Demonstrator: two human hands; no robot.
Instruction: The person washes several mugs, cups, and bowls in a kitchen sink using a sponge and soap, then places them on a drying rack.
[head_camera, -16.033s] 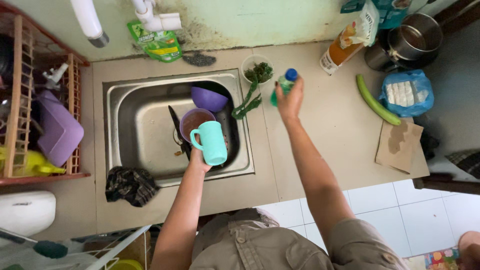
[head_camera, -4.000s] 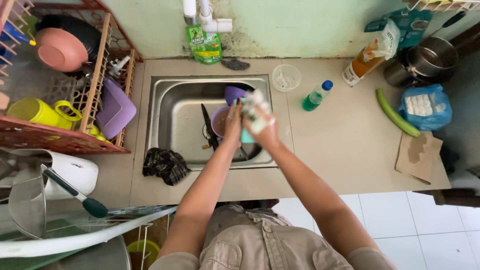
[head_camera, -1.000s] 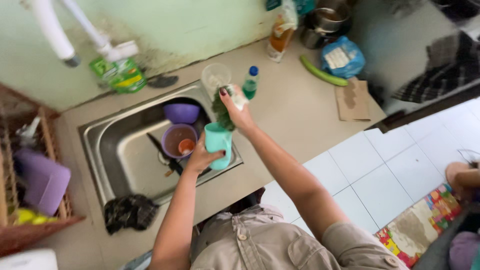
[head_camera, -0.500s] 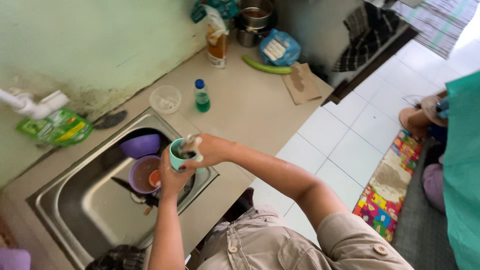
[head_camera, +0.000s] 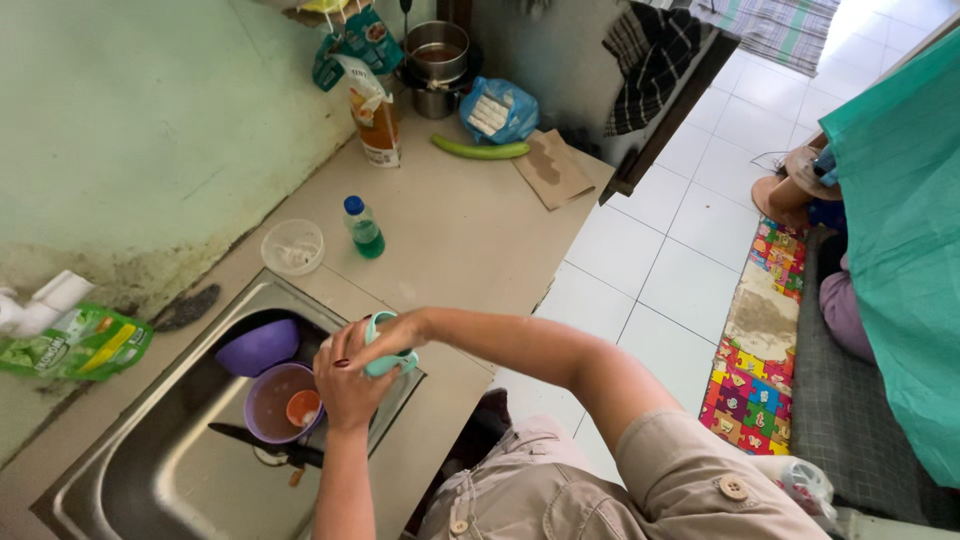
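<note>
both hands meet over the near right corner of the steel sink (head_camera: 150, 470). the left hand (head_camera: 345, 385) is wrapped around a teal mug (head_camera: 385, 352), fingers closed on its body so it stays steady above the basin. the right hand (head_camera: 400, 328) comes across from the right and closes over the mug's top; whether it holds anything against the mug i cannot tell, since the fingers hide it. held here, anything running off the mug would fall into the sink, not onto the counter (head_camera: 470, 230).

in the basin just left of the hands sit two purple bowls (head_camera: 262, 345), the nearer one with a small orange piece inside, and a dark-handled knife (head_camera: 265, 442) lies flat on the bottom.

on the counter beyond the sink stand a small clear bottle with green liquid and a blue cap (head_camera: 362, 228) and, to its left, a round clear plastic container (head_camera: 292, 246). farther back stands a tall pouch of amber liquid (head_camera: 375, 120) with a white and orange label, a steel pot (head_camera: 437, 65), a blue plastic bag (head_camera: 498, 108) with white pieces inside, a green cucumber (head_camera: 480, 150) and a brown paper piece (head_camera: 552, 168). at the far left a green refill pouch (head_camera: 75, 345) with yellow and white print leans by the white tap pipe (head_camera: 45, 300).
</note>
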